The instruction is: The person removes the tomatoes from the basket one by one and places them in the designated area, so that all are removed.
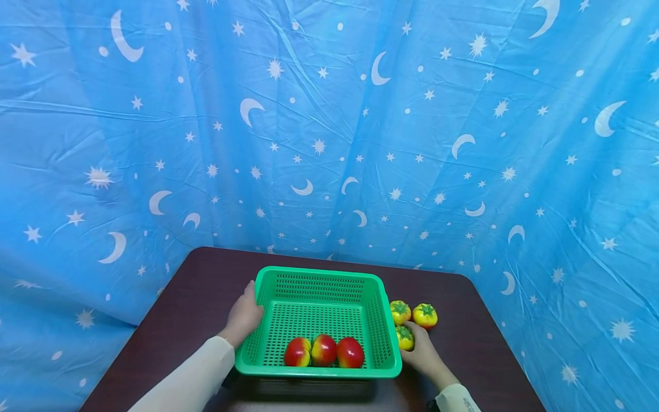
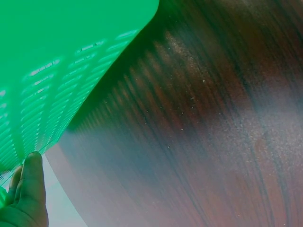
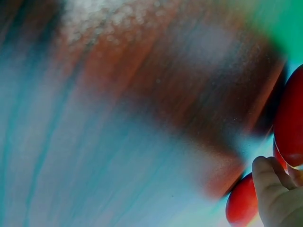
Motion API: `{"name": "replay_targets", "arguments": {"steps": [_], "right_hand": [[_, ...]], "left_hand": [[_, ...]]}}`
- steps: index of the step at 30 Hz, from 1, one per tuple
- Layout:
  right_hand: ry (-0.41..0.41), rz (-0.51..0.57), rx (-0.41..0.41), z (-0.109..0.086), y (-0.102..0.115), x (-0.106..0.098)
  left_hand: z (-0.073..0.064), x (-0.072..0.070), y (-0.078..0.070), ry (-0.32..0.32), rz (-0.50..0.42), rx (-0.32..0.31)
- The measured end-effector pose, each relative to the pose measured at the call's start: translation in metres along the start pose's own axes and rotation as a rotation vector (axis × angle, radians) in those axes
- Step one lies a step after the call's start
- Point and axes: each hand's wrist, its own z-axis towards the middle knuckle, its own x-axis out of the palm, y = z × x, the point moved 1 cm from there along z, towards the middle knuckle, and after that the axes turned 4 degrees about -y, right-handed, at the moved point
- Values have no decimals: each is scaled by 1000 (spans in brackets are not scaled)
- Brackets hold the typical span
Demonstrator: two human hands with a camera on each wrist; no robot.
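Observation:
A green slatted basket (image 1: 319, 274) stands on a dark wooden table (image 1: 206, 286), with three red and yellow fruits (image 1: 324, 350) in a row at its near wall. My left hand (image 1: 251, 310) holds the basket's left rim, thumb along the top; in the left wrist view a fingertip (image 2: 31, 182) lies against the basket's outer wall (image 2: 71, 61). My right hand (image 1: 415, 342) curls round a small yellow tomato (image 1: 404, 336) just right of the basket. Two more tomatoes (image 1: 425, 315) lie beyond it. The right wrist view shows a finger (image 3: 272, 189) against red fruit skin (image 3: 291, 118).
A blue curtain with white moons and stars (image 1: 329, 143) hangs close behind and around the table. Bare tabletop shows left of the basket and at the far right (image 1: 479, 343). The table's back corners are rounded.

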Motion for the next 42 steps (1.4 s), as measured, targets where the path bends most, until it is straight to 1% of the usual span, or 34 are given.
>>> {"name": "replay_targets", "arguments": {"steps": [5,13,17,22,25,30,34,40,42], "right_hand": [[9,-1,0,0,0,0],[-6,0,18,1,1,-2],[-8,-19,28,2,1,-3],[-16,-51,24,1,3,-10],[-26,-49,3,1,6,-17],[-36,-49,-2,5,16,-32],[-22,-37,36,13,28,-41],[-20,-54,14,26,46,-47],[-15,-44,4,29,52,-49]], "left_hand": [[0,0,0,1,-5,0],[2,1,1,0,-2,0],[3,1,2,1,-7,1],[4,3,3,3,0,8],[4,3,2,7,-7,5],[3,1,0,7,-3,8],[1,-1,-1,4,13,12],[1,-1,0,13,11,11],[1,0,1,15,6,11]]}}
